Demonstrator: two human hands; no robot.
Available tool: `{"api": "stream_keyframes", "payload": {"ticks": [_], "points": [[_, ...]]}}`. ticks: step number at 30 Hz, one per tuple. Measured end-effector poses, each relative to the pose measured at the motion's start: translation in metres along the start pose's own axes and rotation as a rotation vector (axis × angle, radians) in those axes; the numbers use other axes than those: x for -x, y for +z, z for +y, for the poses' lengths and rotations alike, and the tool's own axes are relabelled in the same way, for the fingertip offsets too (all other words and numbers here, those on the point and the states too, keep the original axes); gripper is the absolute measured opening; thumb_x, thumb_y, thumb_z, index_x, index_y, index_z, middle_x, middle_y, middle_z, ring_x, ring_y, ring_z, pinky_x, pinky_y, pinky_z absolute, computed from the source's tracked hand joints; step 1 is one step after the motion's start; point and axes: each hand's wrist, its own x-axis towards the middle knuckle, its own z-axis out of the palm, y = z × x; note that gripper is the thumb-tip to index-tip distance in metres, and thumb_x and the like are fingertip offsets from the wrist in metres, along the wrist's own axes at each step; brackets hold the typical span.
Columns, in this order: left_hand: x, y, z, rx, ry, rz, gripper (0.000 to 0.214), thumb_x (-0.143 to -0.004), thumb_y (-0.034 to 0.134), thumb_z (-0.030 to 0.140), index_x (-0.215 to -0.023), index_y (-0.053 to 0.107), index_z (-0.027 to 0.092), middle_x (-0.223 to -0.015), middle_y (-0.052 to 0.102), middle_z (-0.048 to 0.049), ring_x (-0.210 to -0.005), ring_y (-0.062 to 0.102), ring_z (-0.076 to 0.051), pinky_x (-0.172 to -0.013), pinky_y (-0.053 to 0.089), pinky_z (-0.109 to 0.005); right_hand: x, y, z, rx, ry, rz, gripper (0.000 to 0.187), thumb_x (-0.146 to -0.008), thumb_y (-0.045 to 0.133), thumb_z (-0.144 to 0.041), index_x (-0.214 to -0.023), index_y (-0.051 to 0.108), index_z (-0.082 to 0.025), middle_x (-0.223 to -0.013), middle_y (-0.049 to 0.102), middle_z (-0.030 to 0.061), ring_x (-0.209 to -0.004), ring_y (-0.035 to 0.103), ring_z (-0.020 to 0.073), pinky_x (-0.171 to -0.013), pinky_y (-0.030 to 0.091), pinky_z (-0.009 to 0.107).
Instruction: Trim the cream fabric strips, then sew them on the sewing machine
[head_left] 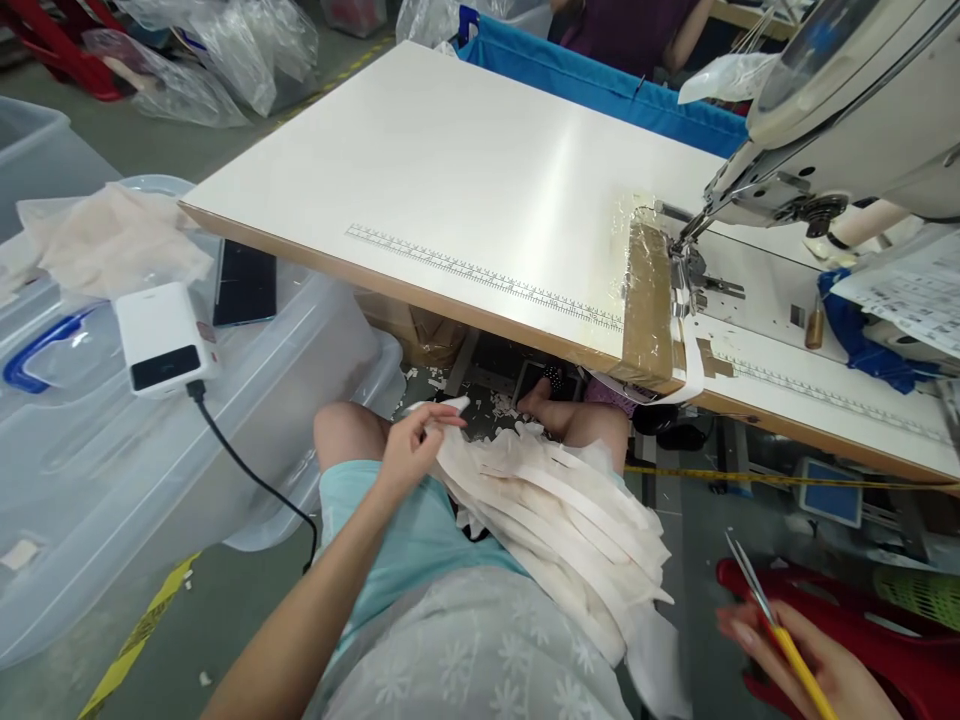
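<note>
My left hand (411,450) is over my lap with its fingers pinched together. A small white fabric end (455,404) sticks out from the fingertips. Across my thighs lies a bundle of cream fabric strips (562,500), close to the left hand and hanging down on the right. Off to the lower right, my right hand (817,660) is closed around a pair of snips (787,645). Their slim steel blades point up and away, slightly apart, and the handle is yellow.
A sewing machine (832,140) stands on the white table (450,160), a white strip (691,360) hanging at its needle. To the left, plastic bins (285,400) carry a power bank (166,335), a phone (246,283) and pale fabric (120,240). A red stool (900,630) is right.
</note>
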Motion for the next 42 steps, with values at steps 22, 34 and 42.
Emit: {"api": "stream_keyframes", "payload": {"ticks": [22, 34, 42], "points": [[0.033, 0.032, 0.079, 0.473, -0.154, -0.382, 0.036, -0.085, 0.064, 0.046, -0.107, 0.056, 0.019, -0.1, 0.063, -0.0063, -0.066, 0.058, -0.012, -0.057, 0.045, -0.022, -0.076, 0.15, -0.162, -0.215, -0.64, -0.392, 0.021, -0.09, 0.058, -0.039, -0.086, 0.046, -0.023, -0.08, 0.052, -0.0005, -0.067, 0.049, 0.0148, -0.06, 0.041, 0.027], [0.016, 0.009, 0.065, 0.527, -0.306, -0.479, 0.038, -0.082, 0.064, 0.053, -0.083, 0.06, 0.015, -0.073, 0.056, -0.0004, -0.064, 0.048, -0.011, -0.058, 0.036, -0.021, -0.1, 0.106, -0.138, 0.045, -0.418, -0.946, 0.045, -0.094, 0.043, -0.063, -0.078, 0.043, -0.021, -0.072, 0.047, -0.0013, -0.063, 0.046, 0.014, -0.056, 0.039, 0.025], [0.015, 0.013, 0.062, 0.513, -0.39, -0.445, 0.038, -0.078, 0.068, 0.053, -0.077, 0.06, 0.015, -0.067, 0.052, 0.0013, -0.061, 0.043, -0.01, -0.055, 0.032, -0.021, -0.112, 0.122, -0.137, 0.192, -0.555, -1.019, 0.05, -0.094, 0.041, -0.066, -0.073, 0.037, -0.021, -0.068, 0.037, -0.0039, -0.061, 0.036, 0.0125, -0.054, 0.031, 0.024]]}}
